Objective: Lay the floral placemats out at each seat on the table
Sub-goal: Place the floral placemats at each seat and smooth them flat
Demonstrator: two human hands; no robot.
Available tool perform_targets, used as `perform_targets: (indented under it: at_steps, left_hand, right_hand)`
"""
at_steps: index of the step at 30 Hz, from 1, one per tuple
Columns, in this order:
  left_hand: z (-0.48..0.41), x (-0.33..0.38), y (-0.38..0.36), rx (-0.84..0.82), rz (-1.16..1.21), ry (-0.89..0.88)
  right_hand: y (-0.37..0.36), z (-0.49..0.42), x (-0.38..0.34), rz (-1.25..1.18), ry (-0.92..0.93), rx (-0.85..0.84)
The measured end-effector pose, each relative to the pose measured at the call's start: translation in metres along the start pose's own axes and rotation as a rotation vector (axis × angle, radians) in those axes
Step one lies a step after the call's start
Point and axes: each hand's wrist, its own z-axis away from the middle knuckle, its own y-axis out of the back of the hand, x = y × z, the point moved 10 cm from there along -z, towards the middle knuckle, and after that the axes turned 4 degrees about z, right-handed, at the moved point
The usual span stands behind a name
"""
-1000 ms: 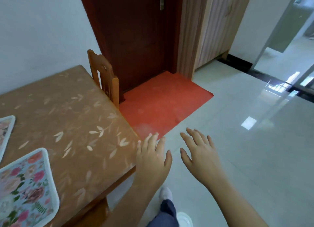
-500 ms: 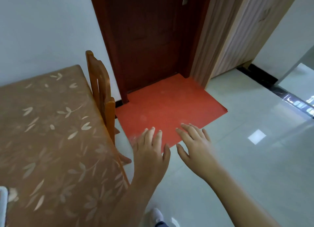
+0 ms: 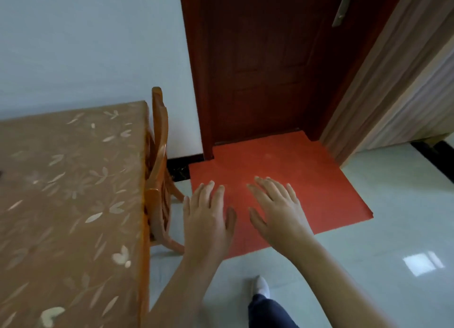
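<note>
The table (image 3: 73, 204) fills the left side, covered by a brown cloth with pale leaf prints. No floral placemat shows in this view. My left hand (image 3: 208, 219) hovers palm down just right of the table's edge, fingers spread and holding nothing. Beside it my right hand (image 3: 275, 209) is also flat and spread over the red mat, holding nothing. Both hands are in the air, apart from the table.
A wooden chair (image 3: 158, 170) is tucked against the table's right edge. A red floor mat (image 3: 307, 180) lies before a dark wooden door (image 3: 265, 64). White wall behind, glossy pale tiles (image 3: 380, 229) to the right. My foot (image 3: 260, 286) steps forward below.
The view has swung left and forward along the table's end. The floral placemats have left the frame on the left. Both hands stay spread and holding nothing, now over the red mat.
</note>
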Motion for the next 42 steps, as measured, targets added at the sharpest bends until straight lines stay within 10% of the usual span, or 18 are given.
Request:
perform_targets:
  at_steps: [13, 42]
  left_hand:
    - [-0.065, -0.032, 0.032, 0.239, -0.147, 0.344]
    - [-0.033, -0.368, 0.200, 0.567, -0.380, 0.963]
  right_hand:
    - [0.010, -0.126, -0.036, -0.121, 0.423, -0.083]
    - [-0.140, -0.259, -0.432, -0.138, 1.212, -0.229]
